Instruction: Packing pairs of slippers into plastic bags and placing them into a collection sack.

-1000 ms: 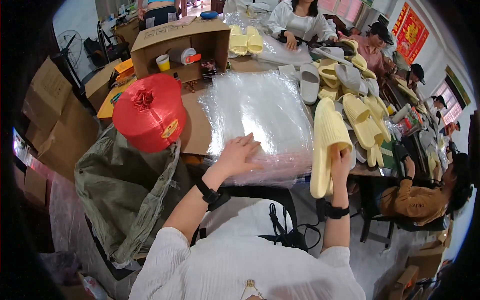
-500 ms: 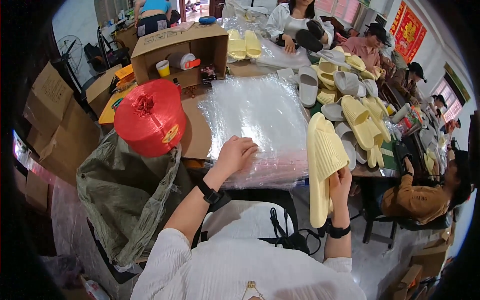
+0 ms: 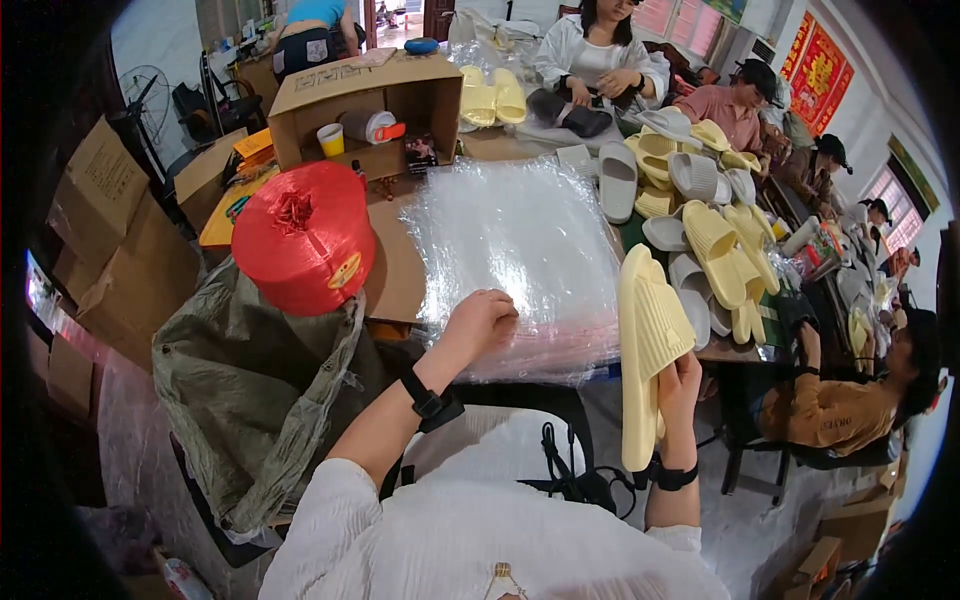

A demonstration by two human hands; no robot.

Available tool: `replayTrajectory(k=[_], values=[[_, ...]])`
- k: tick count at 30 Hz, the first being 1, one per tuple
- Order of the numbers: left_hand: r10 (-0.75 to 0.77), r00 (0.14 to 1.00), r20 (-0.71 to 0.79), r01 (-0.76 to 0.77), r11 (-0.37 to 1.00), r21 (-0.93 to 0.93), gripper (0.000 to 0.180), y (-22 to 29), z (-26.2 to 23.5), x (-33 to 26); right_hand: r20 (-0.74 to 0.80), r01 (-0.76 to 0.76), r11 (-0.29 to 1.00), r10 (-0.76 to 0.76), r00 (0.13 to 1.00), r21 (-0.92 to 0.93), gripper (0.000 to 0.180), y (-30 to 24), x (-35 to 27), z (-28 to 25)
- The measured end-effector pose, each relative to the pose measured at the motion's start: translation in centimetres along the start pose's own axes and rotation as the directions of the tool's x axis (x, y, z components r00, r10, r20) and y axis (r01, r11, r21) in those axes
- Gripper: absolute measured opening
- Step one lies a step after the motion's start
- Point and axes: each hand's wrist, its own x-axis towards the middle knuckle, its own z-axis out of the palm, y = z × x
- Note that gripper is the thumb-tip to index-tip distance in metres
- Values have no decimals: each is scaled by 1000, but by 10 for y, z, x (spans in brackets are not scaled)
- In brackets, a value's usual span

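My right hand (image 3: 680, 385) grips a pale yellow slipper (image 3: 648, 345) by its lower side, held upright at the table's near edge, sole ridges facing me. My left hand (image 3: 482, 320) rests with fingers curled on the near edge of a thick stack of clear plastic bags (image 3: 515, 245) lying on the table. Both wrists wear dark bands.
A big red spool of twine (image 3: 305, 238) stands left of the bags, above a grey-green sack (image 3: 250, 385). An open cardboard box (image 3: 365, 110) sits behind. Yellow and grey slippers (image 3: 715, 225) are piled at right. Several other people sit around the table; folded cartons (image 3: 105, 215) lean at left.
My right hand has lowered the yellow slipper slightly toward me and tilted it. My left hand stays on the bag stack, fingers curling at its edge.
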Motion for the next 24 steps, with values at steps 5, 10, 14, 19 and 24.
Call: replayTrajectory(k=[5, 10, 14, 19, 24], values=[[-254, 967, -20, 241, 936, -257, 15, 18, -6, 4, 51, -17, 1000, 17, 999, -6, 22, -21, -11, 10], [-282, 957, -73, 247, 918, -312, 14, 36, -25, 16, 428, 284, 940, -182, 885, -188, 21, -51, -21, 37], [-294, 952, -86, 249, 907, -341, 14, 42, -39, 21, 487, 275, 874, -52, 872, -400, 20, -43, -19, 41], [-215, 976, -29, 201, 946, -254, 13, 63, -42, 18, 483, 390, 817, -160, 861, -424, 20, -46, -21, 61], [0, 996, -86, -20, 973, -232, 13, 83, -33, 11, 427, 428, 712, -196, 883, -557, 23, -22, 1, 92]])
